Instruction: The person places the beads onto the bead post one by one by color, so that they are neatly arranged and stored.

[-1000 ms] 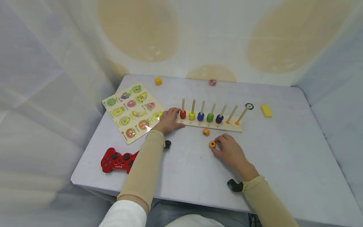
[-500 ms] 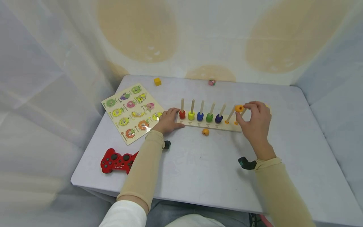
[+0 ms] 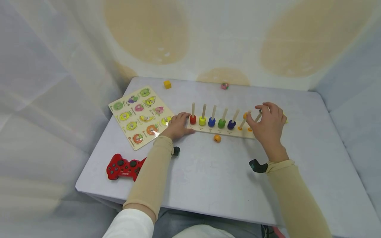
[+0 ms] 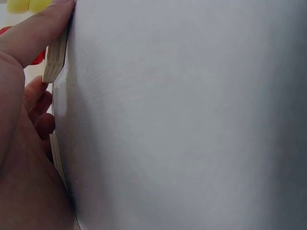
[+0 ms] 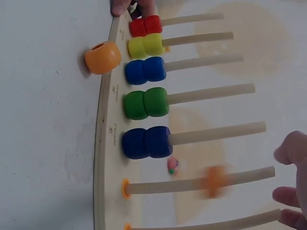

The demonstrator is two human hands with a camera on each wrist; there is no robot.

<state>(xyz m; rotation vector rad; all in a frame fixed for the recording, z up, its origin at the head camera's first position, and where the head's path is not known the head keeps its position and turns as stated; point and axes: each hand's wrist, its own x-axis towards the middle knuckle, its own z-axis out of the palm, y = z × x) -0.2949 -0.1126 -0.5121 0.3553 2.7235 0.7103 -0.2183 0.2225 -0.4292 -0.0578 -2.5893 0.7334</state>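
Note:
My left hand [image 3: 178, 126] grips the left end of the wooden peg board [image 3: 205, 130], thumb at the near edge; the board's end [image 4: 56, 57] shows in the left wrist view. Red, yellow, blue, green and dark blue beads sit in pairs on the first pegs. Around the sixth peg, partway up, an orange bead [image 5: 214, 182] looks motion-blurred. My right hand [image 3: 270, 127] is beside the last two pegs, its fingers [image 5: 292, 148] spread and apart from that bead. Another orange bead [image 3: 217, 138] lies on the table just in front of the board.
A fruit puzzle board [image 3: 140, 117] lies at the left, under my left forearm's far side. Nearer is a red game controller [image 3: 123, 167], partly covered by the sleeve. A yellow cube [image 3: 167, 84] and a small pink figure [image 3: 224, 86] stand along the back edge.
My right hand carried an orange bead from the table up to the sixth peg and let go of it there. The left hand stays on the peg board.

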